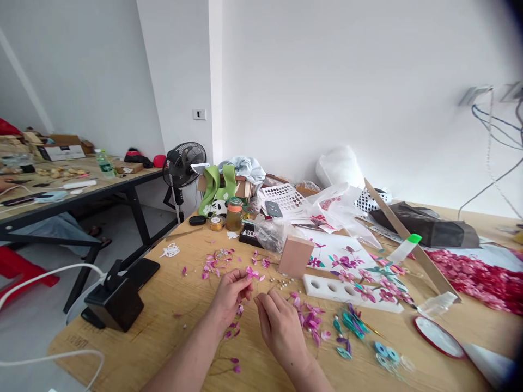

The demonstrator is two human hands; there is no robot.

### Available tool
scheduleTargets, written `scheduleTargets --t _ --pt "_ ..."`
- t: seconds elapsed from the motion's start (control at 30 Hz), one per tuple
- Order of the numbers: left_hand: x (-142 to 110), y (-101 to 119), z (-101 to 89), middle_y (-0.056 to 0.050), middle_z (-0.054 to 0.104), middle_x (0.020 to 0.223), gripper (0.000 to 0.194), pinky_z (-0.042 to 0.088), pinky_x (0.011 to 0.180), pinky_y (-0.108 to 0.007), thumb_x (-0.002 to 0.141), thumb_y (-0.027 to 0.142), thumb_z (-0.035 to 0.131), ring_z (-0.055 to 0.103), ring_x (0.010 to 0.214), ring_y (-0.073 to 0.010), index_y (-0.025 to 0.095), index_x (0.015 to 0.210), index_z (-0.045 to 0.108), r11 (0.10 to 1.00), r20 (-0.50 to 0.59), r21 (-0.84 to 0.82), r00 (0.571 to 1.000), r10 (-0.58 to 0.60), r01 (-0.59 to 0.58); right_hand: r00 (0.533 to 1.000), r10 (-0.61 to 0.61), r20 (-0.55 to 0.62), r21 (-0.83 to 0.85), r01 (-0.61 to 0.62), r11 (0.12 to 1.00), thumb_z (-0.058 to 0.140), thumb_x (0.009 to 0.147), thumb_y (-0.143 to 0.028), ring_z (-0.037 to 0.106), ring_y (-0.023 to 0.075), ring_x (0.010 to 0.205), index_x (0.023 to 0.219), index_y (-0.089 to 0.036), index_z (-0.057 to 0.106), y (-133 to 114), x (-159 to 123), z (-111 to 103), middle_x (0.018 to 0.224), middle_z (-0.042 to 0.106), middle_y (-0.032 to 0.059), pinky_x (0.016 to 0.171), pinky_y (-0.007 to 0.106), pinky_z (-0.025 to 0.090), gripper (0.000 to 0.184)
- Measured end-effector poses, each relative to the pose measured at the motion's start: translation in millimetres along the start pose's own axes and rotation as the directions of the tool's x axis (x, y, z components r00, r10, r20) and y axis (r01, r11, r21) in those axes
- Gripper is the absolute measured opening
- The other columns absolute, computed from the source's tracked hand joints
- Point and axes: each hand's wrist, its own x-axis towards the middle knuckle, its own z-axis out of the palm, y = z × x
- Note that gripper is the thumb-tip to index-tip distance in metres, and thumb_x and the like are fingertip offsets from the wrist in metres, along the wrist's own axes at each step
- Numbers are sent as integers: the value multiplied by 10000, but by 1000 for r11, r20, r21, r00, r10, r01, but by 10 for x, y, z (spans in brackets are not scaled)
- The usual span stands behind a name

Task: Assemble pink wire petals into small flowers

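Between the thumb and fingers of my left hand [232, 291] is a small pink artificial flower [253, 273]. Close beside it, my right hand [281, 321] is closed with fingertips pinched together; whatever it grips is hidden or too thin to make out. Purple-pink petal sprigs [232, 330] hang or lie below my left hand. More pink petals [210, 265] are scattered beyond it, and a cluster of pink flowers [312, 321] lies right of my right hand. Loose pearl-like beads [285, 282] sit just past both hands. Teal and purple leaf pieces [353, 322] lie farther right.
A white block with round holes [324, 289] and a brownish-pink block [296, 258] stand beyond my hands. At left is a black charger-like box [114, 304] with a white cable. A red-rimmed round dish [439, 337], blue spools [386, 351] and a long wooden strip [408, 239] are right.
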Motion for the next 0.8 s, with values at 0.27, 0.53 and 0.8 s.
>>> scheduleTargets --t 0.27,0.53,0.8 --pt "6 -9 -15 11 612 602 197 434 580 -195 545 175 793 544 562 -77 129 647 632 979 -43 -197 997 -61 51 979 134 -154 -10 -138 990 465 891 -201 477 201 797 935 -184 574 -54 58 -96 871 542 78 705 334 360 118" --pt "-21 -92 40 -22 656 679 183 460 670 -233 516 81 788 602 670 -117 120 646 665 912 -35 -388 987 -158 132 936 279 -213 287 -213 934 465 892 -215 545 114 526 818 -177 587 -145 -26 -22 642 613 16 524 210 381 148" --pt "-136 -174 151 -20 641 639 173 430 654 -262 530 115 785 580 605 -121 114 646 656 892 75 -377 968 -238 248 861 501 83 351 -496 794 464 860 -289 541 128 460 797 -163 639 -250 27 49 563 616 8 452 211 334 224"
